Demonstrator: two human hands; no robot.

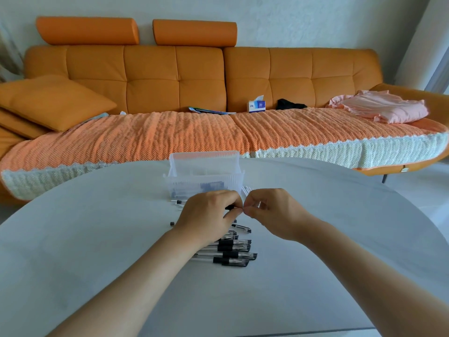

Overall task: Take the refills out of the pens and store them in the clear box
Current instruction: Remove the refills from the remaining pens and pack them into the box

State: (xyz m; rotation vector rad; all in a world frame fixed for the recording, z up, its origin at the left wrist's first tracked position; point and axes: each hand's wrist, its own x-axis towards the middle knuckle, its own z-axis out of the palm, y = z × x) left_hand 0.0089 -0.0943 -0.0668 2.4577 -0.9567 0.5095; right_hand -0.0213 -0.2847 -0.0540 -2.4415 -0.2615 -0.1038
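Holding one pen (230,207) up over the white table (97,239), just near of the clear box (204,183), probably to keep the trip to the box short. Gripping it with the left hand (209,215), fingers curled round the black part, apparently steadying the barrel. Pinching at the pen's right end with the right hand (274,212), thumb and forefinger closed tight and the other fingers curled; too small to tell whether on the tip or on the refill itself. Bringing the two hands almost knuckle to knuckle, seemingly for unscrewing or drawing out. Keeping the pile of pens (233,251) just near of the hands, within easy reach, lying roughly side by side. Keeping the box open, lid tilted up at its far side, with dark slim shapes behind its near wall, likely refills stored already. Keeping a few pale thin sticks (246,189) just right of the box, unclear what.
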